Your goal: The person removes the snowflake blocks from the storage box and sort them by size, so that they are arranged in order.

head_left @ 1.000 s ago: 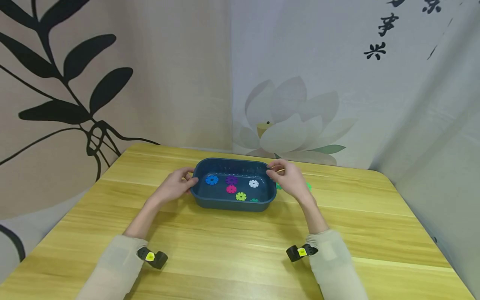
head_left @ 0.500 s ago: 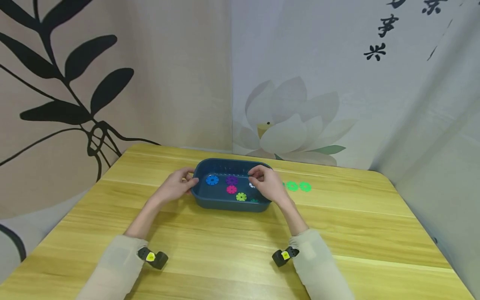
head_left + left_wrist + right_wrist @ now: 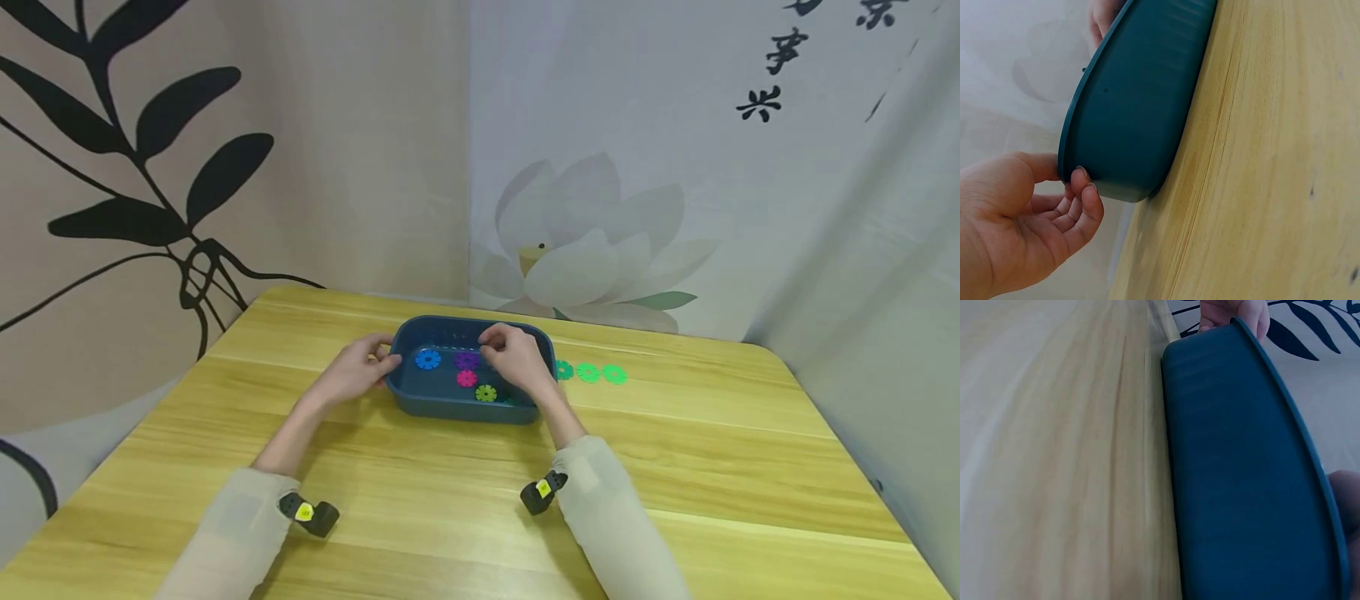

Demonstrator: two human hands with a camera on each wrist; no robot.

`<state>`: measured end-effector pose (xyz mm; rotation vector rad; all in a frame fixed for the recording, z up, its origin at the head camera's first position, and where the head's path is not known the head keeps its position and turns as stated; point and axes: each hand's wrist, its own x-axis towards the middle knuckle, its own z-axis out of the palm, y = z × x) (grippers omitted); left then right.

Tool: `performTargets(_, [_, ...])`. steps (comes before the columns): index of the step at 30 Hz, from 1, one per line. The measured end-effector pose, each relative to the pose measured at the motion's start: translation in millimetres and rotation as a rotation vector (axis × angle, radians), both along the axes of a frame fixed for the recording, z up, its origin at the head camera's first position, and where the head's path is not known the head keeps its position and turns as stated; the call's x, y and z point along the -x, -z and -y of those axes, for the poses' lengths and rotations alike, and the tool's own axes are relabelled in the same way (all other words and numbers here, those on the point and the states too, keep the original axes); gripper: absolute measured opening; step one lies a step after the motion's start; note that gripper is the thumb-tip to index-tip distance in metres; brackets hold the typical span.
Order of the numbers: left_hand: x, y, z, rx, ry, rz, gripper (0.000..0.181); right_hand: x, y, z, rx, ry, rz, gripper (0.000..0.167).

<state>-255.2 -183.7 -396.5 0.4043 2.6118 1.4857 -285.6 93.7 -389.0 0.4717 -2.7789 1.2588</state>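
A dark blue tray [image 3: 465, 411] stands on the table with flower-shaped discs in it: blue [image 3: 428, 359], purple [image 3: 467, 360], pink [image 3: 467, 378] and yellow-green [image 3: 486, 392]. My left hand [image 3: 352, 370] pinches its left rim; the left wrist view shows thumb and fingertips of that hand [image 3: 1029, 219] on the rim. Over the tray's right half is my right hand [image 3: 516, 358], fingers bent and close together near the purple disc; whether they hold anything cannot be told. In the right wrist view the tray wall [image 3: 1241, 469] hides most of that hand.
Three green discs [image 3: 588, 372] lie in a row on the wooden table [image 3: 720, 450], just right of the tray. Behind the table's back edge hangs a curtain [image 3: 375, 167] printed with leaves and a lotus.
My right hand has moved left from the tray's right rim to above its inside, uncovering the green discs on the table. The white disc is now out of sight. My left hand stays at the rim.
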Motion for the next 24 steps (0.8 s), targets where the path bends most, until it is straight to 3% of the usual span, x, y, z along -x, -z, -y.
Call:
performTargets(10, [0.4, 0.1, -1.6, 0.003, -0.006, 0.005, 0.050, 20.2, 6.3, 16, -0.093, 0.018, 0.065, 0.018])
performTargets(16, [0.1, 0.8, -1.9, 0.003, -0.005, 0.010, 0.050, 22.3, 14.8, 20, -0.114, -0.052, 0.101, 0.030])
performTargets(24, [-0.1, 0.5, -0.9, -0.001, 0.000, 0.003, 0.050, 23.7, 21.2, 22, -0.182, -0.145, 0.047, 0.038])
